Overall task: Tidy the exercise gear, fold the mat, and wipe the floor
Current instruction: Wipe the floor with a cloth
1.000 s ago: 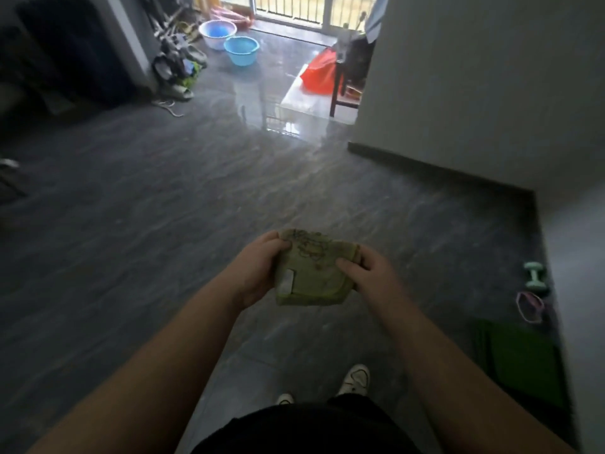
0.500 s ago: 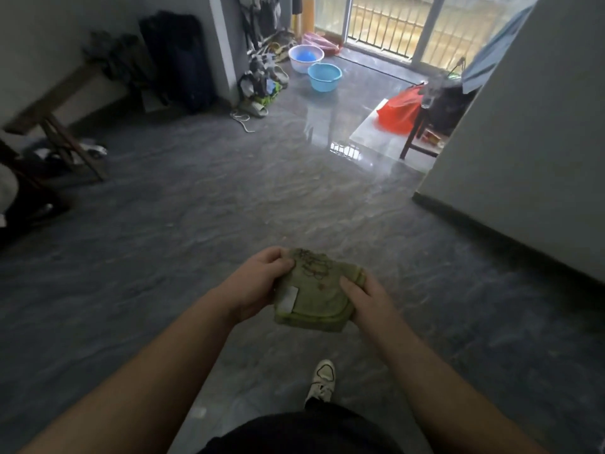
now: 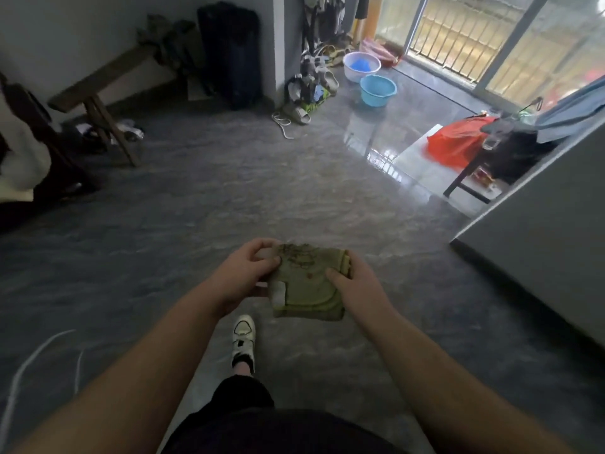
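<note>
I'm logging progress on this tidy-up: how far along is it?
Done: cannot tell; no mat or gear shows in this view. In hand: the left hand and right hand hold a folded green cloth above the grey floor. Left: wiping that floor.

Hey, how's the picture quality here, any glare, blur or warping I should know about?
Head view: daylight through the barred balcony door throws bright glare on the glossy floor; the left side by the wooden bench is dim and soft; wide-angle bending curves the edges; the green cloth is fairly sharp.
</note>
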